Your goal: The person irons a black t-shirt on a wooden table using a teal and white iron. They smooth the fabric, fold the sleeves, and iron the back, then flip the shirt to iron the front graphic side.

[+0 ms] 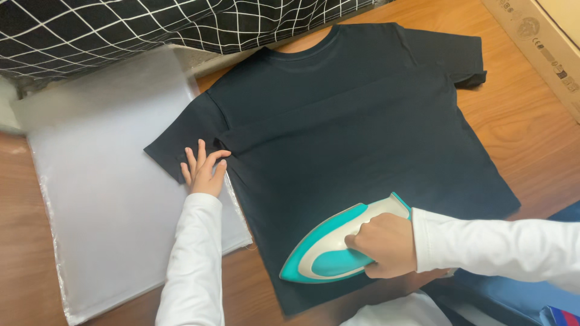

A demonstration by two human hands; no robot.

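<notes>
A black T-shirt [362, 133] lies spread flat on a wooden floor, collar away from me. My right hand [383, 244] grips the handle of a teal and white iron [329, 250], which rests sole down on the shirt's lower hem, nose pointing left. My left hand [203, 171] lies flat, fingers together, pressing the edge of the shirt's left sleeve beside the armpit. Both my arms wear white long sleeves.
A pale sheet in a clear plastic cover [103, 193] lies under the sleeve at left. A black and white checked cloth [121, 27] hangs at the top. A cardboard box [544, 48] stands at the top right. Blue fabric [513, 296] sits at the lower right.
</notes>
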